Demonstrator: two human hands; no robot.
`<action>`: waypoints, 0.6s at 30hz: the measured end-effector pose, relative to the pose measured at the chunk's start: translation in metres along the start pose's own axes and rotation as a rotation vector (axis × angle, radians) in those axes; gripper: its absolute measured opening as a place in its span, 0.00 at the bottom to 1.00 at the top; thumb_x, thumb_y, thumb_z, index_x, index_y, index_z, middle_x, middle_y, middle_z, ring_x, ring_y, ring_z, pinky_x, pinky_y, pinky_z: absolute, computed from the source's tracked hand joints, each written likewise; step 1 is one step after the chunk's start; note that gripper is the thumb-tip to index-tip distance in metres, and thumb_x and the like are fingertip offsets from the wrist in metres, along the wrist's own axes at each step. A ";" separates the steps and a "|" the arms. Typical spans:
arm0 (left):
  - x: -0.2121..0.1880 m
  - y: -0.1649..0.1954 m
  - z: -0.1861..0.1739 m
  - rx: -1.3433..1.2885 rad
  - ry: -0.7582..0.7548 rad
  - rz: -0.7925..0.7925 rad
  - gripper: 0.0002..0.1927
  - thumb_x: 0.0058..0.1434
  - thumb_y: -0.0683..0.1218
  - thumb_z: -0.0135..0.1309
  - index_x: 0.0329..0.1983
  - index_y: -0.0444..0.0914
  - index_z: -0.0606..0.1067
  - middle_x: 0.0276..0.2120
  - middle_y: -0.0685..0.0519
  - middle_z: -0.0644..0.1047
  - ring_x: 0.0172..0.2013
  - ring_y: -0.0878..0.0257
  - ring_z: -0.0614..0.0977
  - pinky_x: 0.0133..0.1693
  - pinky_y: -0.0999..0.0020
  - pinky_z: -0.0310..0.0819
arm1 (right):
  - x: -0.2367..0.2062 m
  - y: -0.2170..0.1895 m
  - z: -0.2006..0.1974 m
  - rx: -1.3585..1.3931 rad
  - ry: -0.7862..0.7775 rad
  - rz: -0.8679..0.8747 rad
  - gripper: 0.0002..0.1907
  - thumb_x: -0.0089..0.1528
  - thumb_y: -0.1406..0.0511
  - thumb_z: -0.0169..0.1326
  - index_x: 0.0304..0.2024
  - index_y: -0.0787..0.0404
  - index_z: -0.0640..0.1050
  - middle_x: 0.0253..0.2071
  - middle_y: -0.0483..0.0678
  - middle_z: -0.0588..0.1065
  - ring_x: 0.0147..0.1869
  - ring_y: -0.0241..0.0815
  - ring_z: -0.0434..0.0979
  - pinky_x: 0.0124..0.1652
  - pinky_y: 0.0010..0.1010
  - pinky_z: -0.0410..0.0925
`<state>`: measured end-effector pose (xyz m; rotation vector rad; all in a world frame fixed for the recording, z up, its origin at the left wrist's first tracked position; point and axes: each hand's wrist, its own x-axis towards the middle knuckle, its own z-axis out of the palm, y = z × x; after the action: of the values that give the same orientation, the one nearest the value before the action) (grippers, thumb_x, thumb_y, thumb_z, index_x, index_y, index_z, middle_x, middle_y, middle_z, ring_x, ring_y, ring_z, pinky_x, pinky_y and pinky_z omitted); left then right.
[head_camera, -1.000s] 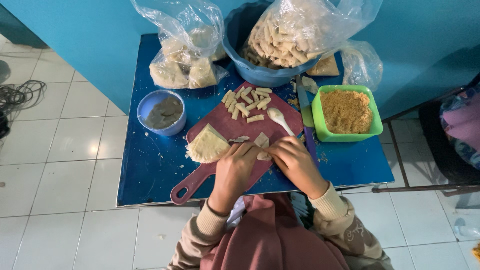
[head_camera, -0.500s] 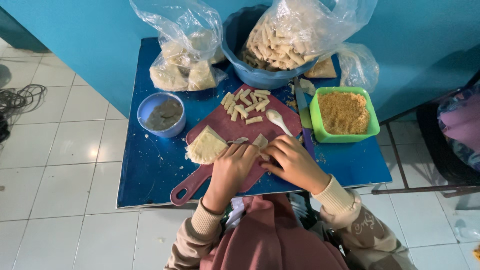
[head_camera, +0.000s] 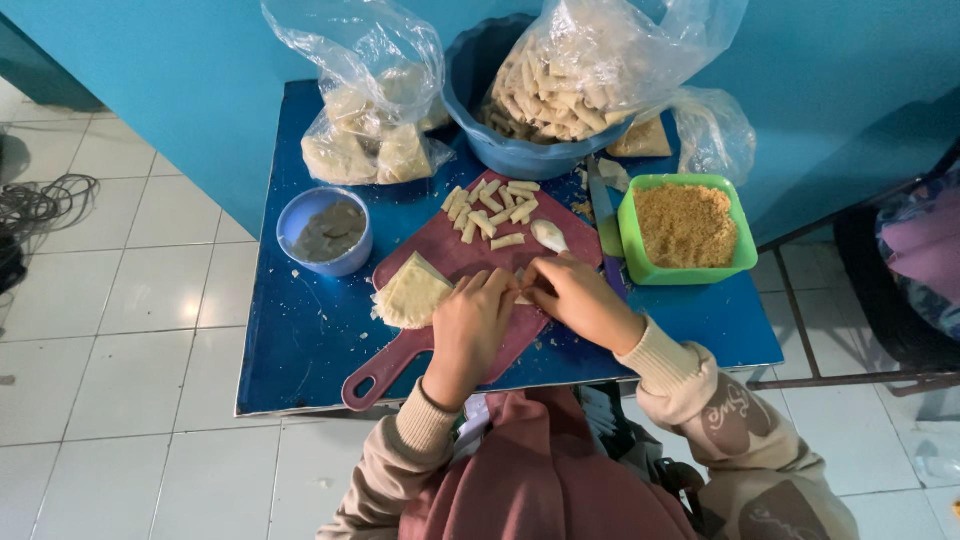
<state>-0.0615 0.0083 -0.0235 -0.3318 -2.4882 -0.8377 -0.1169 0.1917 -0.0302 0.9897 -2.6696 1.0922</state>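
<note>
The table has a painted blue top, a little glossy, with many small chips and pale crumbs on it. The board looks like matt dark red plastic, smooth. The green tub and the small blue bowl are smooth plastic with a soft shine; the big blue basin too. The bags are thin clear plastic, wrinkled and shiny. The crumbs in the tub look dry and grainy. The wrapper stack is pale, matt, dough-like. The sleeves are soft knitted cloth, ribbed at the cuff. The floor tiles are glossy white.
</note>
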 end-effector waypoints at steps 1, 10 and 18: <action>0.002 -0.001 0.002 0.010 -0.011 -0.010 0.03 0.63 0.47 0.56 0.36 0.43 0.75 0.31 0.54 0.78 0.36 0.53 0.81 0.36 0.56 0.74 | -0.001 -0.001 0.000 -0.028 0.028 -0.043 0.07 0.59 0.68 0.60 0.37 0.62 0.77 0.40 0.50 0.77 0.50 0.53 0.74 0.48 0.40 0.68; 0.000 -0.008 0.008 -0.106 -0.090 -0.018 0.09 0.65 0.42 0.54 0.48 0.40 0.73 0.37 0.52 0.80 0.42 0.51 0.81 0.39 0.56 0.75 | -0.014 -0.004 0.004 -0.344 0.107 -0.234 0.09 0.59 0.67 0.61 0.42 0.61 0.79 0.43 0.47 0.76 0.52 0.49 0.73 0.50 0.41 0.63; -0.005 -0.014 0.004 0.008 -0.057 0.223 0.07 0.62 0.41 0.55 0.42 0.39 0.73 0.34 0.51 0.79 0.43 0.52 0.80 0.43 0.56 0.73 | -0.018 -0.006 0.003 -0.397 0.152 -0.373 0.14 0.58 0.67 0.62 0.45 0.63 0.78 0.43 0.48 0.74 0.52 0.48 0.72 0.49 0.41 0.65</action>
<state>-0.0640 -0.0005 -0.0360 -0.6254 -2.4479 -0.7354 -0.0986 0.1961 -0.0351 1.1949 -2.3184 0.5148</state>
